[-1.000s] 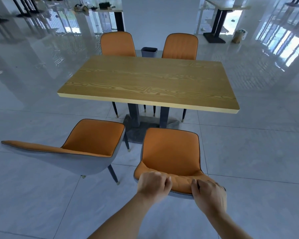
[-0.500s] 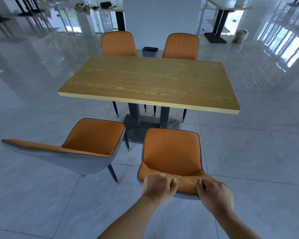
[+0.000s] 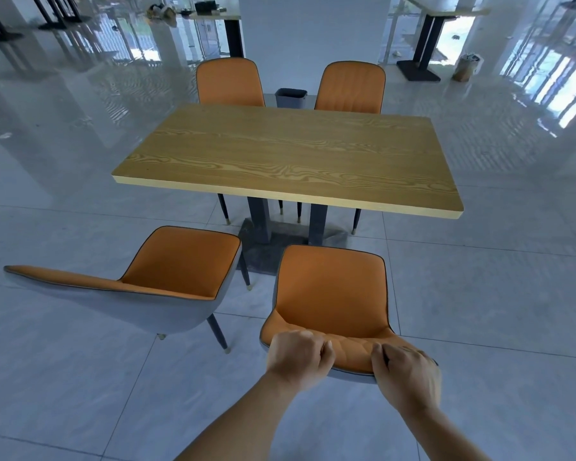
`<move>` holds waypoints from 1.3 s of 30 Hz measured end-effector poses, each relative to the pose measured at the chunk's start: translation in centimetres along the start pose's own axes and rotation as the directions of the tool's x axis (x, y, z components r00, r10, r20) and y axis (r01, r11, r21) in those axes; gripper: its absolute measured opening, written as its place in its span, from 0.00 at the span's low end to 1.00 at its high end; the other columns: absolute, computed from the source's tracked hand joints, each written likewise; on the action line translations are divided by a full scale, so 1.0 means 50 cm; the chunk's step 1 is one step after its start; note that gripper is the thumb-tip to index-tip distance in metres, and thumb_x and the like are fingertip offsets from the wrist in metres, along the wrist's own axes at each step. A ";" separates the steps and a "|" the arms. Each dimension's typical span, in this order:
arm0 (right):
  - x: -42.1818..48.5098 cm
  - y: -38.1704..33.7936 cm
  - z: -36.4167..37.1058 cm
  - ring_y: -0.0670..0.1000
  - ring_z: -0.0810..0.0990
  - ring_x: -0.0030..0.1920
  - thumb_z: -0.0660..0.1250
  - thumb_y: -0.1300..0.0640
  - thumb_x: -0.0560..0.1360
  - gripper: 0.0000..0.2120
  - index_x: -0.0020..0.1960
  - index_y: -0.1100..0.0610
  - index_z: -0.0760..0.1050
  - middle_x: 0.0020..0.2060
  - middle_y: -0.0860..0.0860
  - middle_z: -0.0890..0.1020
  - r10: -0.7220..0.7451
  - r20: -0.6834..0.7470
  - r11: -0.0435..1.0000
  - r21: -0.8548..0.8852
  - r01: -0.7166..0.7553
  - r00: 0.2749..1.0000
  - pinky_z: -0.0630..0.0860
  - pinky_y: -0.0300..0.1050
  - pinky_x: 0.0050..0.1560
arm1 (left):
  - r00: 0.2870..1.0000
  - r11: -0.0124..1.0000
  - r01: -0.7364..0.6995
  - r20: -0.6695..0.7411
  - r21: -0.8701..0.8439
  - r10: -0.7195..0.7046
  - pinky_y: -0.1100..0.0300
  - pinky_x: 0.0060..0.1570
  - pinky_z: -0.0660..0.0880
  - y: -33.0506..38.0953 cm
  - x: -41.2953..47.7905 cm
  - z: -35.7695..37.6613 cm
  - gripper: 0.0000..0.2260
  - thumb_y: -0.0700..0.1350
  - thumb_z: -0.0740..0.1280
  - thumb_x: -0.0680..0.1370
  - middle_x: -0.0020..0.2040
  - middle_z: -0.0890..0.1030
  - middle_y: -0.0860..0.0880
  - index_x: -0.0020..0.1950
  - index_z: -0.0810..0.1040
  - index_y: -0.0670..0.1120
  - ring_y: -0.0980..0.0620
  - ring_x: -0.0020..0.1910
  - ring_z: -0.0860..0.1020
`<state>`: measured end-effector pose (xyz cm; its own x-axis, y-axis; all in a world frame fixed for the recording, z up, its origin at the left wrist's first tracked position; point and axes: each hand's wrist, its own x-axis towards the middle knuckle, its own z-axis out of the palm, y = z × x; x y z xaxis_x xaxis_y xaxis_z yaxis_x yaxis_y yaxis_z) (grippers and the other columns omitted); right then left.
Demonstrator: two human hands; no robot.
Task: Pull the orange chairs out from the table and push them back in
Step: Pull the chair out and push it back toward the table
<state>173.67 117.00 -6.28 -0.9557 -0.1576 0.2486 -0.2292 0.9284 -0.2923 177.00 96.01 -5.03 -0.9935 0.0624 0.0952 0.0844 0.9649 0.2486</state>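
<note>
A wooden table (image 3: 286, 154) stands in the middle of a tiled floor. On its near side an orange chair (image 3: 330, 294) stands pulled out, its seat clear of the table edge. My left hand (image 3: 298, 356) and my right hand (image 3: 408, 374) both grip the top of its backrest, fingers curled over the rim. A second orange chair (image 3: 177, 264) stands to the left, also pulled out and turned sideways. Two more orange chairs, one at far left (image 3: 228, 83) and one at far right (image 3: 350, 88), are tucked in on the far side.
A small grey bin (image 3: 290, 97) sits behind the far chairs. The table's dark pedestal base (image 3: 273, 241) lies just ahead of the held chair. Other dark table stands (image 3: 419, 61) are at the back. Shiny floor surrounds everything.
The chair I hold has slid a little toward me and to the right, away from the table. My hands keep the same grip on its backrest.
</note>
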 end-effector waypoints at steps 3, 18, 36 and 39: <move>0.006 0.002 0.002 0.50 0.64 0.21 0.55 0.47 0.73 0.20 0.24 0.50 0.58 0.19 0.45 0.60 0.001 0.019 1.000 -0.006 -0.001 1.000 0.61 0.39 0.28 | 1.000 1.000 0.000 0.004 -0.002 0.000 0.67 0.24 0.52 0.001 0.004 -0.005 0.19 0.54 0.55 0.79 0.25 0.68 0.56 0.28 0.66 0.52 0.55 0.22 0.65; 0.002 -0.006 0.004 0.48 0.66 0.24 0.58 0.50 0.73 0.20 0.25 0.49 0.56 0.21 0.44 0.63 0.045 0.066 0.998 -0.037 -0.043 0.997 0.62 0.41 0.32 | 1.000 0.999 0.026 -0.004 -0.025 -0.026 0.66 0.23 0.51 0.001 0.000 -0.008 0.20 0.55 0.52 0.80 0.26 0.69 0.56 0.29 0.67 0.51 0.55 0.23 0.66; -0.003 0.002 0.013 0.46 0.66 0.24 0.56 0.48 0.74 0.19 0.25 0.49 0.61 0.21 0.43 0.64 0.016 0.056 1.000 -0.024 -0.014 0.998 0.66 0.40 0.29 | 1.000 0.999 0.025 -0.003 -0.036 -0.025 0.65 0.23 0.54 0.003 0.000 -0.004 0.19 0.55 0.52 0.79 0.26 0.67 0.56 0.29 0.66 0.52 0.54 0.24 0.67; -0.004 0.000 0.012 0.46 0.66 0.25 0.57 0.49 0.73 0.18 0.25 0.49 0.61 0.22 0.43 0.65 0.023 0.063 0.999 -0.042 -0.021 0.998 0.65 0.40 0.29 | 1.000 0.999 0.022 -0.009 -0.034 -0.022 0.64 0.24 0.58 0.004 0.001 -0.002 0.19 0.56 0.48 0.79 0.29 0.69 0.55 0.32 0.68 0.52 0.54 0.26 0.69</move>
<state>173.76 116.81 -6.87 -0.9704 -0.1567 0.1835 -0.2015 0.9447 -0.2586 176.99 96.15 -4.88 -0.9944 0.0386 0.0985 0.0653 0.9568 0.2833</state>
